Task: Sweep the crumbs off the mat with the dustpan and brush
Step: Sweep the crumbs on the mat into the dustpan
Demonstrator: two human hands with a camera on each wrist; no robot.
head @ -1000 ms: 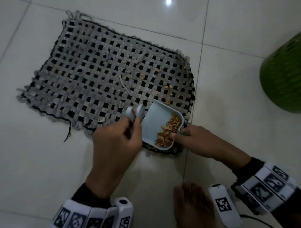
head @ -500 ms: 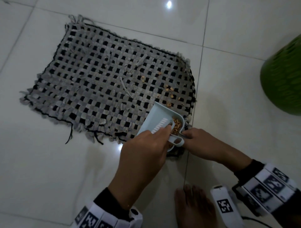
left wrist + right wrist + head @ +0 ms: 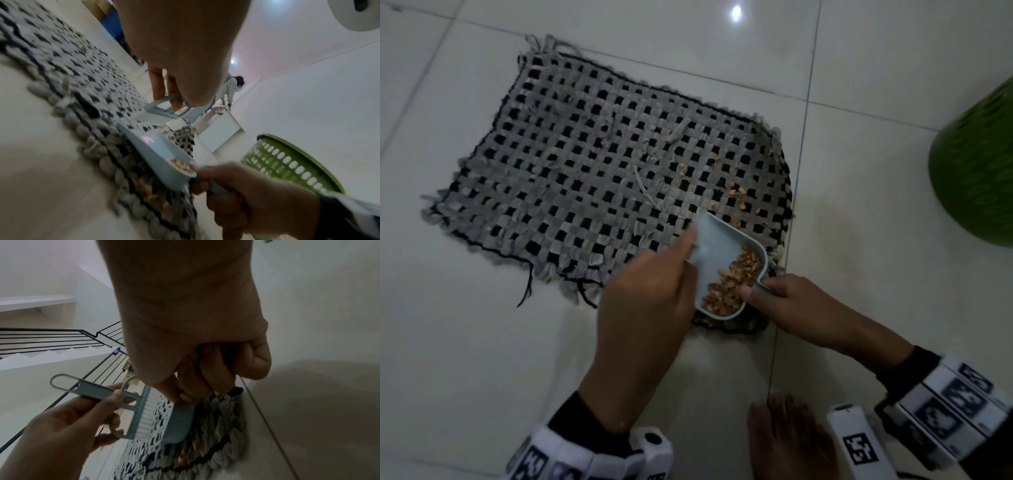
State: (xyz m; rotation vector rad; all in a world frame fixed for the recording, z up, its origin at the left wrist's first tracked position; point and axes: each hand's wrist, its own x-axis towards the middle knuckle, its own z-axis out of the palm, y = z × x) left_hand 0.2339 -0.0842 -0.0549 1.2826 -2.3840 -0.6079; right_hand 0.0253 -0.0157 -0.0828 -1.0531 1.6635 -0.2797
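Observation:
A grey-and-black woven mat (image 3: 592, 178) lies on the tiled floor. Its near right corner carries a pale blue dustpan (image 3: 717, 251) with a heap of brown crumbs (image 3: 734, 279) at its rear. My right hand (image 3: 756, 291) grips the pan's handle, its thumb at the rim. My left hand (image 3: 683, 257) holds the small blue brush (image 3: 139, 410) by its handle, bristles at the pan's left edge. A few loose crumbs (image 3: 738, 193) lie on the mat beyond the pan's mouth. The left wrist view shows the dustpan (image 3: 156, 149) tilted on the mat's fringe.
A green perforated basket (image 3: 976, 171) stands on the floor at the right. My bare foot (image 3: 787, 442) rests on the tile just behind the hands. A person (image 3: 230, 91) stands far off across the room. A wire drying rack (image 3: 61, 337) is at the left.
My left hand carried the brush over the pan toward the handle, then came back to the pan's left edge. My right hand has kept its hold on the dustpan.

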